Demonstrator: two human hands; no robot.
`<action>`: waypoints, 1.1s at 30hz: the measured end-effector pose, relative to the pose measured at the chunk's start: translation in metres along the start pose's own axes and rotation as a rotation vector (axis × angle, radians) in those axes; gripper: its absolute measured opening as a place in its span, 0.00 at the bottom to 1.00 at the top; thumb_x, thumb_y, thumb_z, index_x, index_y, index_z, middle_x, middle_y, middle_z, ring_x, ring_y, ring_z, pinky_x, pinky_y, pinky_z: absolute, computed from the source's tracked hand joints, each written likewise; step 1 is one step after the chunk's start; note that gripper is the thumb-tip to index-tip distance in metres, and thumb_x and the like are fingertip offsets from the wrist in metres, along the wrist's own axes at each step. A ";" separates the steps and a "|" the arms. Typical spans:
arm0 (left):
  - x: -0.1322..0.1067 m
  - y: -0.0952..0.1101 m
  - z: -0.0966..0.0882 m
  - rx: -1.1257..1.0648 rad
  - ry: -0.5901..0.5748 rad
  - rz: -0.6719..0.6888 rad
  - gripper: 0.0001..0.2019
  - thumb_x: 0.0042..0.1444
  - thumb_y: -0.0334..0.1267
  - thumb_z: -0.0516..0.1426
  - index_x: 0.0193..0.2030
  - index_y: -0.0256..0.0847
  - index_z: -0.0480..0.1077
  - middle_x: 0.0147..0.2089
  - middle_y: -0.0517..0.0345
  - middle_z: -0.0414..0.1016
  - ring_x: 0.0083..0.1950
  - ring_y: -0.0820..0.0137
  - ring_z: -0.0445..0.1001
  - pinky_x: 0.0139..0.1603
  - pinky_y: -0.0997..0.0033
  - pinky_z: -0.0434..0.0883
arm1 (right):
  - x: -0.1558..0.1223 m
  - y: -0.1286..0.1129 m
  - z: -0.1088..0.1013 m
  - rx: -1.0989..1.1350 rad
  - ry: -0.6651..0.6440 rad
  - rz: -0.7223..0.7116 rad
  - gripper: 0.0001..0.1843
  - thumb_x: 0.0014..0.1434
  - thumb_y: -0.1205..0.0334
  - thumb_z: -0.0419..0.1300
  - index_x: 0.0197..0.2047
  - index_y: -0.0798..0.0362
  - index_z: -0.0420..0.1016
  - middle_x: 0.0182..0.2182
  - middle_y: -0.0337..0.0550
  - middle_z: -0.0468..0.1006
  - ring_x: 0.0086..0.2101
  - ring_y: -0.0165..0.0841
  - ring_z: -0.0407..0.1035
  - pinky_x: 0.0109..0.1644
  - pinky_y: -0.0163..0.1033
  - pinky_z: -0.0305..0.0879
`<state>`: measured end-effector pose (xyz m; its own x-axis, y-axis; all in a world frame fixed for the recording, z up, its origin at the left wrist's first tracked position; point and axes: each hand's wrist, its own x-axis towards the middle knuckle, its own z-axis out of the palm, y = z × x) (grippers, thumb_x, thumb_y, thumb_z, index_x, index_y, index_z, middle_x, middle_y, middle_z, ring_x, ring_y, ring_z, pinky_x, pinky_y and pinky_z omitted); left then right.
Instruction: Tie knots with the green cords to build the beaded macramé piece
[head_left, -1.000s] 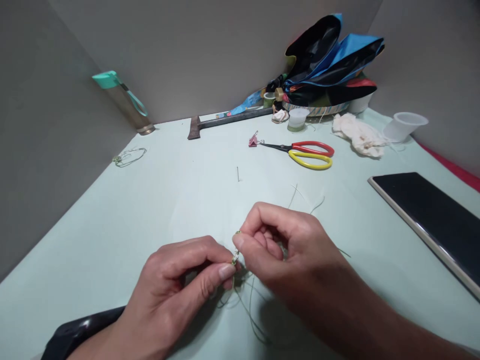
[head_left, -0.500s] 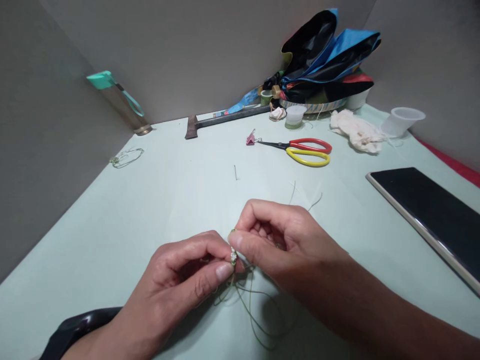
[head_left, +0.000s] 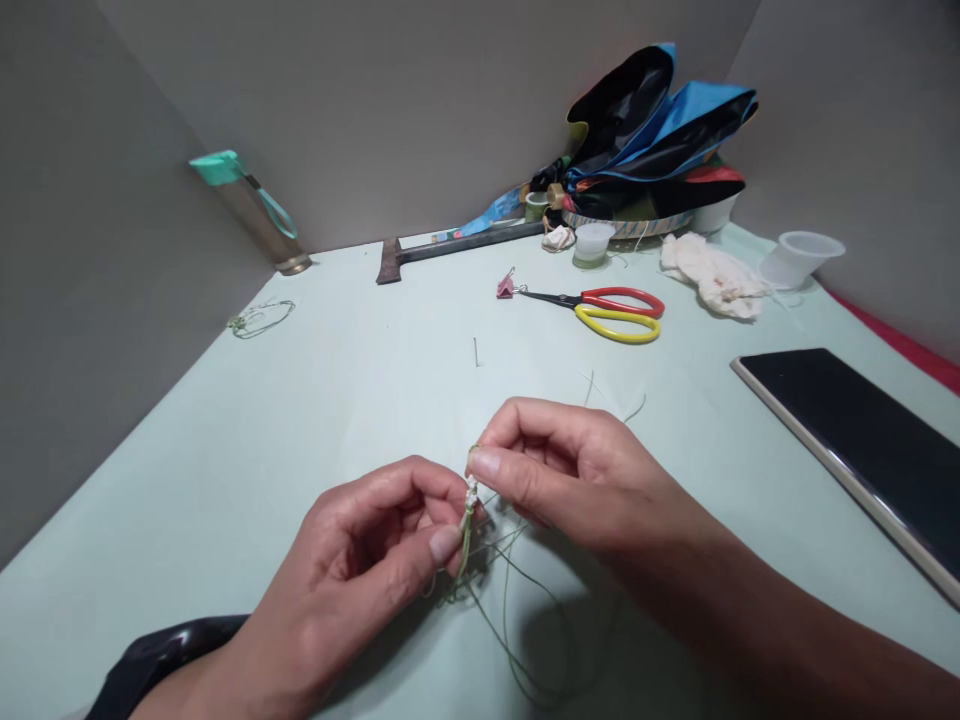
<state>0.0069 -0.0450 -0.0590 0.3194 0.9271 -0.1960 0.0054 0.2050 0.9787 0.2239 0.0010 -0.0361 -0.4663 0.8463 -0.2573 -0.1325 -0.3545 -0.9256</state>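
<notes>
My left hand and my right hand meet low in the middle of the pale green table. Both pinch a short knotted piece of green cord with small pale beads between thumb and forefinger. My right fingertips grip its top end and my left thumb presses its lower part. Thin green cord strands hang down from it and loop over the table toward me.
Red-and-yellow scissors and a pink binder clip lie beyond my hands. A dark tablet lies at right. At the back are a hammer, a bottle, plastic cups, a rag and a folded umbrella. A cord loop lies far left.
The beaded cord piece has been raised slightly and stands more upright between my fingertips. More loose cord now trails out below my hands.
</notes>
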 end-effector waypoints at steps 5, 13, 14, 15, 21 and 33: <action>-0.001 0.001 0.001 0.020 0.031 0.002 0.10 0.72 0.50 0.70 0.42 0.48 0.84 0.32 0.64 0.69 0.32 0.72 0.59 0.30 0.76 0.59 | 0.001 0.000 -0.001 0.012 -0.001 0.014 0.16 0.61 0.62 0.77 0.28 0.50 0.77 0.21 0.26 0.63 0.26 0.28 0.51 0.32 0.34 0.57; 0.000 0.002 0.000 0.155 0.075 0.138 0.08 0.72 0.41 0.69 0.39 0.47 0.88 0.37 0.57 0.82 0.37 0.67 0.73 0.38 0.70 0.70 | -0.001 0.002 0.000 0.017 -0.007 0.008 0.17 0.61 0.58 0.79 0.28 0.49 0.77 0.21 0.27 0.62 0.26 0.29 0.49 0.33 0.36 0.59; 0.002 0.002 0.000 0.170 0.065 0.179 0.08 0.72 0.37 0.69 0.39 0.48 0.89 0.38 0.57 0.83 0.38 0.66 0.75 0.40 0.70 0.71 | -0.001 0.002 0.000 0.020 -0.013 0.001 0.17 0.60 0.58 0.79 0.28 0.49 0.77 0.21 0.27 0.61 0.26 0.29 0.48 0.34 0.36 0.59; 0.003 0.003 0.001 0.182 0.061 0.214 0.09 0.71 0.34 0.68 0.39 0.48 0.89 0.38 0.57 0.84 0.39 0.67 0.76 0.41 0.71 0.72 | -0.001 0.002 0.000 0.027 -0.019 -0.006 0.18 0.60 0.57 0.79 0.28 0.49 0.76 0.21 0.27 0.61 0.26 0.29 0.48 0.33 0.36 0.59; 0.008 0.013 0.009 0.228 0.144 0.184 0.10 0.61 0.29 0.69 0.35 0.49 0.90 0.32 0.58 0.86 0.31 0.70 0.76 0.33 0.74 0.72 | 0.000 0.001 -0.001 0.013 -0.036 -0.007 0.17 0.60 0.57 0.79 0.28 0.49 0.76 0.22 0.28 0.61 0.26 0.29 0.49 0.35 0.37 0.60; 0.003 -0.004 0.001 0.193 0.133 0.061 0.10 0.71 0.46 0.68 0.38 0.47 0.84 0.26 0.65 0.67 0.27 0.72 0.57 0.26 0.73 0.57 | -0.002 0.003 -0.001 0.008 -0.016 0.015 0.14 0.62 0.60 0.76 0.29 0.49 0.77 0.22 0.29 0.66 0.27 0.29 0.56 0.34 0.37 0.59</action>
<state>0.0089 -0.0436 -0.0632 0.1976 0.9717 -0.1295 0.1750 0.0950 0.9800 0.2250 -0.0016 -0.0384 -0.4824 0.8343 -0.2669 -0.1322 -0.3706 -0.9194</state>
